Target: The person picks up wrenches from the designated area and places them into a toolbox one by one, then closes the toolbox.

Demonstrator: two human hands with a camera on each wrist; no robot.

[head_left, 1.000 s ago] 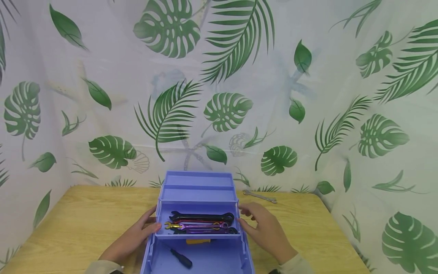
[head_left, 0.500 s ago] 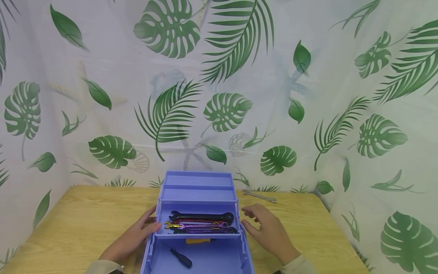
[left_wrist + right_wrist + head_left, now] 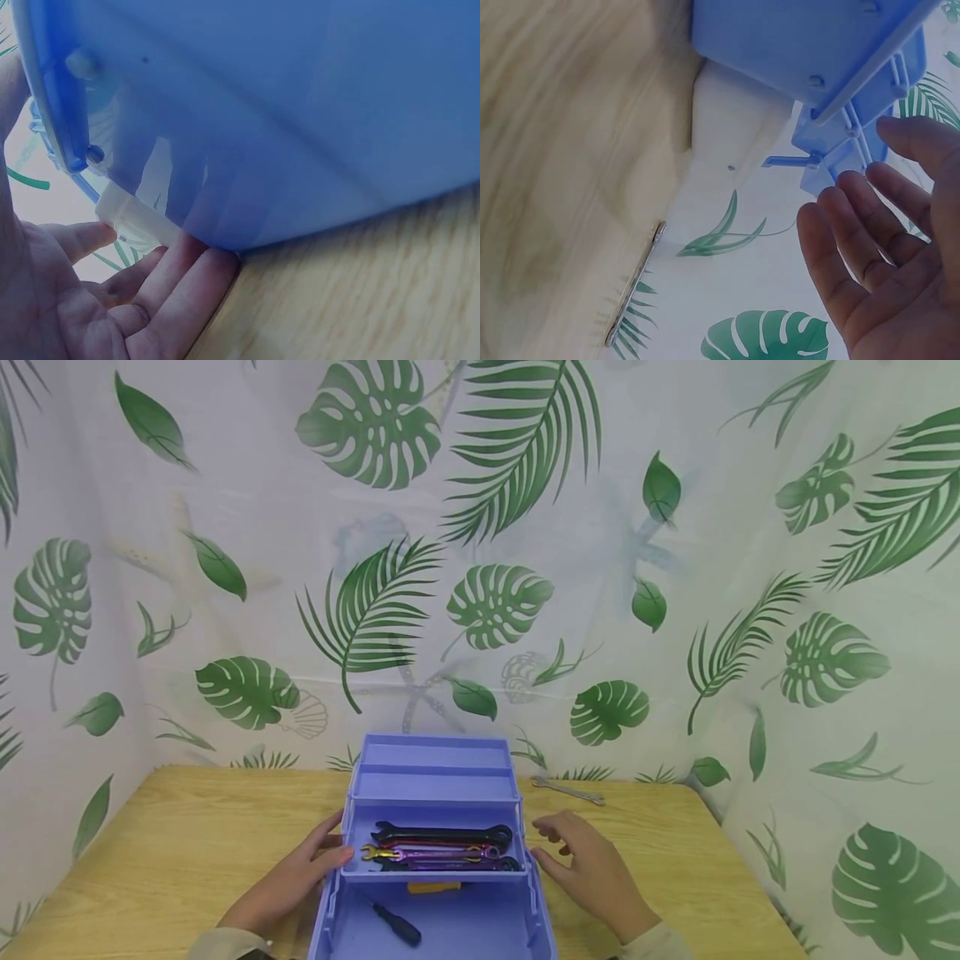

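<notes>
A blue toolbox (image 3: 435,935) stands on the table, its tiers folded up and back. Its raised tray (image 3: 352,839) holds several combination wrenches (image 3: 442,837), black, gold and purple. In the bottom compartment lie a black-handled screwdriver (image 3: 397,925) and a yellow-handled tool (image 3: 435,887), partly hidden by the tray. My left hand (image 3: 300,868) rests against the toolbox's left side, thumb by the tray's front corner; in the left wrist view its fingers (image 3: 187,289) touch the lower wall. Beside the right side, my right hand (image 3: 588,868) holds nothing, its fingers loosely bent and apart from the toolbox.
A silver wrench (image 3: 567,790) lies on the wooden table (image 3: 225,810) behind the right hand, near the back edge. A white leaf-patterned curtain (image 3: 480,527) hangs behind and along both sides of the table.
My right hand has drawn slightly away to the right from the toolbox's tray. The left hand, toolbox and tools have stayed in place.
</notes>
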